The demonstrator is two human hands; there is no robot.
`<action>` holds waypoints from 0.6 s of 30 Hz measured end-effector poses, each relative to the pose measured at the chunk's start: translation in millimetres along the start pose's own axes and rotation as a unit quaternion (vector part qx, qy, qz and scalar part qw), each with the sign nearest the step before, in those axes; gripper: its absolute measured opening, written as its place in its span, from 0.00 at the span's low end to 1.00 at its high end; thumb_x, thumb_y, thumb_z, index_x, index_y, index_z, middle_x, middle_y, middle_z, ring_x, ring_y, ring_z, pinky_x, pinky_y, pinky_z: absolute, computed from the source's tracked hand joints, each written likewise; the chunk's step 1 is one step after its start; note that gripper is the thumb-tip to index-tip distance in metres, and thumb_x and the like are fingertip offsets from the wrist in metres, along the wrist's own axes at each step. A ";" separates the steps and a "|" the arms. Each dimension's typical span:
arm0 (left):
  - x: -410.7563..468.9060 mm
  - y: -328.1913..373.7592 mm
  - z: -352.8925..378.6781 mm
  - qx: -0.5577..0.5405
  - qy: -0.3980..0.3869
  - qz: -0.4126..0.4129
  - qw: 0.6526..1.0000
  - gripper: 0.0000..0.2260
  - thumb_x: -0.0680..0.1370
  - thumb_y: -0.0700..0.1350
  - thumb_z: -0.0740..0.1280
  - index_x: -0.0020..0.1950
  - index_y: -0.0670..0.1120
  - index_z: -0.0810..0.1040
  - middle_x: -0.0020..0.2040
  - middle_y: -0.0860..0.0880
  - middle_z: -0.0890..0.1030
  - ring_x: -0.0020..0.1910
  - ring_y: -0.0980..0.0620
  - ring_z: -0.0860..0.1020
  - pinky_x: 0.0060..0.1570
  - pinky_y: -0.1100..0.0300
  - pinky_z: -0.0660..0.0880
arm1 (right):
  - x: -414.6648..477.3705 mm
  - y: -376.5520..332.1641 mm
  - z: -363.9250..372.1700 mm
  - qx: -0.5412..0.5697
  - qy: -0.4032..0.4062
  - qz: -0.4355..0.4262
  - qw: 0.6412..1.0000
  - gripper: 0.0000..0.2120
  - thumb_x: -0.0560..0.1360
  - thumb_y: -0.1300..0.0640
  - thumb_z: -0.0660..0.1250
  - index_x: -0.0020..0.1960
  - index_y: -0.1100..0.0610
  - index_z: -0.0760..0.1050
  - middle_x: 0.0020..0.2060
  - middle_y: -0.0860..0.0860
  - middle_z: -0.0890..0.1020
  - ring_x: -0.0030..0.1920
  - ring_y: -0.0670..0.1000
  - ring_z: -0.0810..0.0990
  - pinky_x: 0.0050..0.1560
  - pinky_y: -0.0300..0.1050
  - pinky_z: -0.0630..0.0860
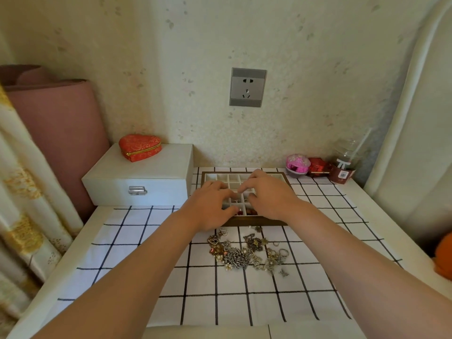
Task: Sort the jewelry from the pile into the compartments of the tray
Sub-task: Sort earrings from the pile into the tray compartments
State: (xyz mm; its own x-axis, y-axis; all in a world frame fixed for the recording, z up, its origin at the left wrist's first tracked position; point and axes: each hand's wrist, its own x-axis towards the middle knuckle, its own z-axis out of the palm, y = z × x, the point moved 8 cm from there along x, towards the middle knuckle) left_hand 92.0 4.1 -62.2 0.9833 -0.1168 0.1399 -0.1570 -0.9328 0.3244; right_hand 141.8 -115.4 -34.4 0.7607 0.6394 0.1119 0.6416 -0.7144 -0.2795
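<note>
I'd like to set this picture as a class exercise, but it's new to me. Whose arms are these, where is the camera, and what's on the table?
No machine here: a person wears one wide-angle camera on the head, looking forward and down, so both bare arms are their own. The left hand and right hand reach over a wooden tray of small white compartments. Their fingers bend down into it; whether they pinch anything is hidden. Nearer the person, a pile of jewelry lies on a checked cloth. At the left stands a white box with a red heart-shaped case on top.
</note>
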 end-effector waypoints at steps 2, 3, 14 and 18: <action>-5.6 6.9 -7.8 0.001 0.025 0.010 1.000 0.16 0.78 0.58 0.63 0.65 0.56 0.76 0.62 0.52 0.73 0.65 0.52 0.66 0.65 0.51 0.68 | -11.6 -0.9 -7.5 0.028 0.009 -0.003 1.000 0.12 0.80 0.56 0.63 0.58 0.43 0.80 0.55 0.42 0.76 0.50 0.46 0.78 0.49 0.46 0.76; -8.7 12.5 -12.6 -0.001 0.040 0.019 0.999 0.14 0.78 0.57 0.65 0.62 0.56 0.77 0.58 0.53 0.73 0.62 0.52 0.68 0.62 0.52 0.70 | -18.0 -0.7 -10.5 0.045 0.011 -0.004 0.999 0.12 0.80 0.56 0.64 0.56 0.43 0.81 0.52 0.42 0.79 0.50 0.46 0.79 0.51 0.47 0.78; -37.2 79.9 5.5 -0.017 -0.063 0.080 0.995 0.09 0.78 0.48 0.68 0.58 0.54 0.83 0.48 0.60 0.78 0.40 0.63 0.72 0.40 0.70 0.67 | -79.3 15.6 3.4 0.061 -0.103 0.012 0.993 0.08 0.76 0.54 0.72 0.55 0.46 0.84 0.43 0.39 0.80 0.45 0.41 0.78 0.46 0.39 0.74; -38.3 83.8 18.6 0.011 -0.107 0.078 0.991 0.10 0.79 0.48 0.68 0.58 0.57 0.83 0.54 0.57 0.79 0.44 0.62 0.71 0.46 0.64 0.72 | -79.4 14.3 12.0 0.048 -0.111 0.004 0.993 0.04 0.75 0.52 0.73 0.50 0.47 0.84 0.41 0.41 0.80 0.44 0.46 0.81 0.44 0.42 0.77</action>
State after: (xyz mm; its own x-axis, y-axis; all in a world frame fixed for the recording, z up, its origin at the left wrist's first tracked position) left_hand 42.9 -75.9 -57.8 0.9450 -0.3268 -0.0152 -0.3082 -0.9047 0.2941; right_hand 89.5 -173.0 -58.8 0.7184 0.6884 -0.0999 0.6153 -0.6959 -0.3704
